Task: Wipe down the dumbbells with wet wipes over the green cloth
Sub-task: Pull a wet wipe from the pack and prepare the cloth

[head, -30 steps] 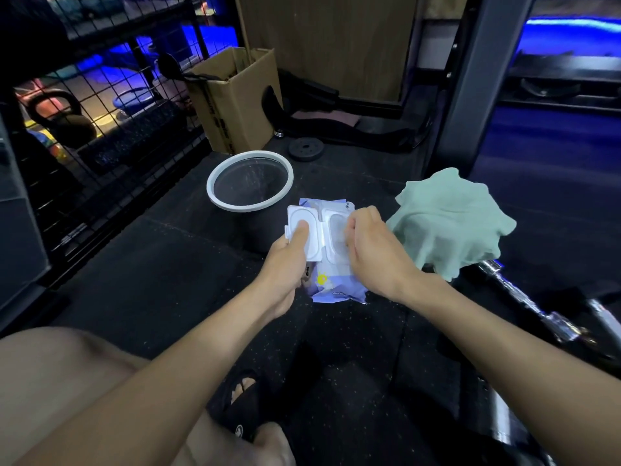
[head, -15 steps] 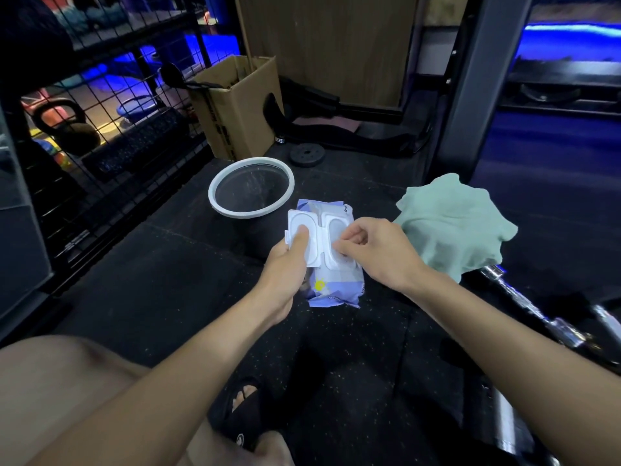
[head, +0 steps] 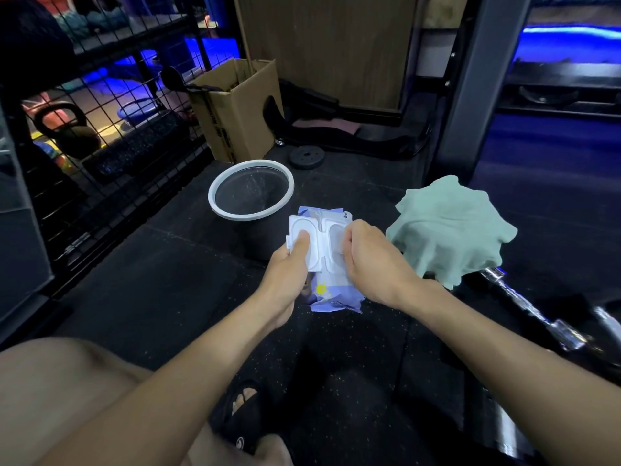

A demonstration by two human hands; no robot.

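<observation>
Your left hand (head: 288, 268) grips the wipes pack (head: 331, 260) from its left side, thumb pressed flat on the open white lid (head: 304, 245). Your right hand (head: 371, 260) sits on the pack's right half with fingers curled in at the opening, but what they pinch is hidden. The green cloth (head: 448, 230) lies bunched just right of your right hand, draped over one end of a dumbbell (head: 524, 304) whose chrome bar runs out beyond your right forearm. A white-rimmed bin (head: 250, 196) stands just past your left hand.
</observation>
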